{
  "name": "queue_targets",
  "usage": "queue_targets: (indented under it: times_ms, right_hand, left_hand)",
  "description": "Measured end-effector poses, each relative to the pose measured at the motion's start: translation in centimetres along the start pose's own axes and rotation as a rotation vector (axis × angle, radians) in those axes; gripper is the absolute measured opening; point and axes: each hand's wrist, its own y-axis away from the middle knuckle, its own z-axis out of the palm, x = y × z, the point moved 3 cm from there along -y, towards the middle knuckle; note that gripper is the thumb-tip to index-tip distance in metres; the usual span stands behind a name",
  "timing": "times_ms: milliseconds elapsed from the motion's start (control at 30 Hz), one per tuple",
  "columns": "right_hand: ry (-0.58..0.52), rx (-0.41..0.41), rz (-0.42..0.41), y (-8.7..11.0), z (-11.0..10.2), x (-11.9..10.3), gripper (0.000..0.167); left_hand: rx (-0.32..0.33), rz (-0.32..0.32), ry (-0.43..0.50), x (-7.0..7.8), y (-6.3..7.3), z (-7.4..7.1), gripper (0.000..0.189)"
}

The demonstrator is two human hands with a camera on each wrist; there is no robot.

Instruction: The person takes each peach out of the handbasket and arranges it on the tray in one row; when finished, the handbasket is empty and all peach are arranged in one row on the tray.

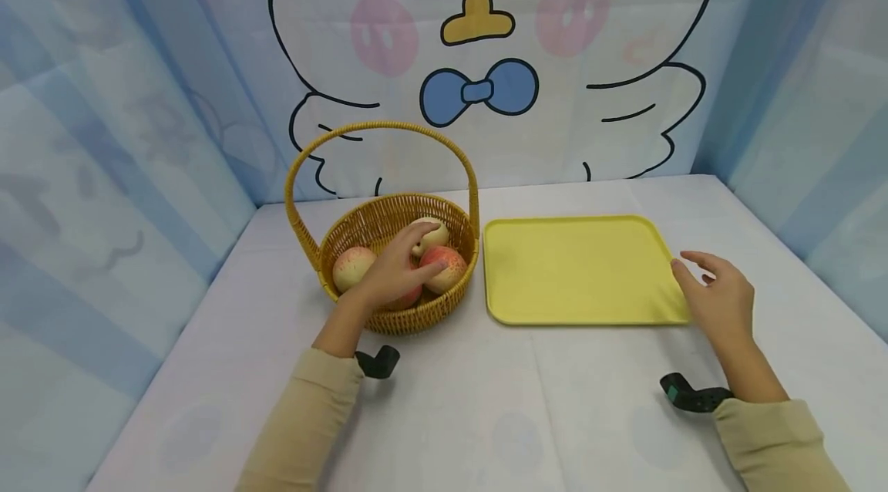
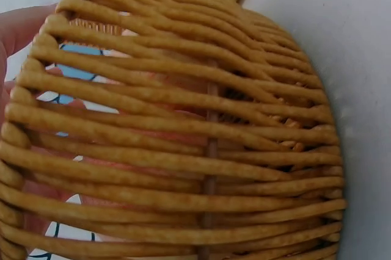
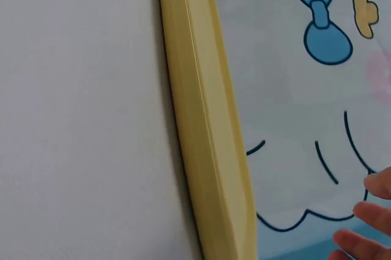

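Observation:
A woven wicker basket point(image 1: 423, 316) with a tall arched handle holds several peaches. Over it reaches my left hand point(image 1: 388, 268), its thumb overlapping a red peach point(image 1: 451, 264) and its fingers extended near a pale peach point(image 1: 435, 239). Another peach point(image 1: 351, 267) lies left of this hand, and one more is partly hidden under it. From the left wrist, the basket's weave point(image 2: 183, 126) covers most of the picture. My right hand point(image 1: 721, 299) is held with loosely bent fingers beside the right edge of a yellow tray point(image 1: 576, 272), holding nothing.
The tray lies flat on a white tablecloth point(image 1: 486, 415), right of the basket. Behind them hangs a backdrop point(image 1: 479, 145) with a cartoon bird, and pale blue curtains point(image 1: 104, 207) flank both sides of the table. The basket's handle point(image 1: 381, 124) arches above its bowl.

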Motion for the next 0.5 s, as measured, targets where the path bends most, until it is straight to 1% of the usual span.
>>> queue_targets:
  times_ms: [67, 133, 200, 267, 300, 400, 500]
  right_hand:
    - [-0.008, -0.016, 0.069, -0.2, 0.0, 1.0, 0.049]
    - [0.007, -0.026, 0.117, -0.3, -0.1, 1.9, 0.051]
    - [0.011, -0.041, 0.149, -0.3, -0.1, 2.4, 0.052]
    - [0.004, -0.057, 0.169, -0.2, -0.1, 2.8, 0.051]
    - [0.014, -0.061, 0.172, -0.2, -0.1, 2.9, 0.05]
    - [-0.011, -0.083, 0.175, 0.1, -0.1, 2.9, 0.048]
    - [0.014, -0.098, 0.195, 0.1, -0.1, 3.0, 0.047]
  left_hand:
    - [-0.014, -0.009, 0.003, -0.2, -0.2, -0.1, 0.059]
    - [-0.027, -0.021, 0.012, -0.4, -0.3, -0.1, 0.058]
    - [-0.033, -0.03, 0.018, -0.6, -0.4, -0.1, 0.058]
    - [-0.037, -0.029, 0.018, -0.7, -0.5, -0.1, 0.058]
    - [-0.038, -0.027, 0.019, -0.8, -0.6, -0.1, 0.057]
    - [-0.044, -0.019, 0.016, -0.9, -0.7, 0.0, 0.056]
    - [-0.064, -0.03, 0.036, -1.0, -1.0, 0.0, 0.054]
